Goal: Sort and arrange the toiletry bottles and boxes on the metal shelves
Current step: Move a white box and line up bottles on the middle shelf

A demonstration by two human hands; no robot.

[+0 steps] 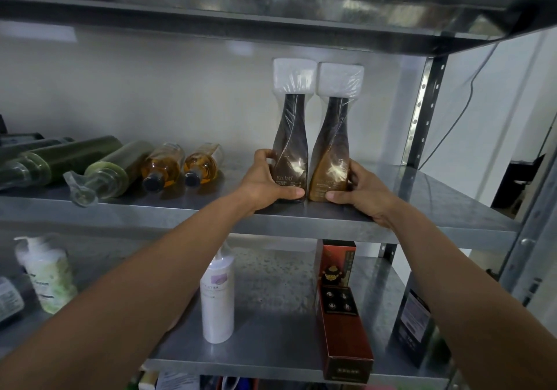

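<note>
Two tall plastic-wrapped bottles are standing upright and touching: the dark brown bottle (291, 136) and the golden-brown bottle (330, 148) just right of it. My guess is they're being pressed together as a matched pair and squared up, since both are sitting close to the shelf's front edge. The left hand (265, 183) is gripping the dark one low down, thumb lying across its front and fingers curling round its outer side. The right hand (361, 190) is mirroring that on the golden one. Grabbing near the base is probably helping stop these tall, white-capped things from tipping.

As for the surroundings, a plain white wall (150, 88) is running behind the pair, and the galvanised metal shelf (422, 196) is carrying them. Left of the pair, green pump bottles (120, 163) and two amber bottles (162, 166) are lying on their sides, likely waiting to be stood up. Below the pair, a lower shelf (271, 284) is holding a white bottle (217, 299) and a red-brown box (343, 329).
</note>
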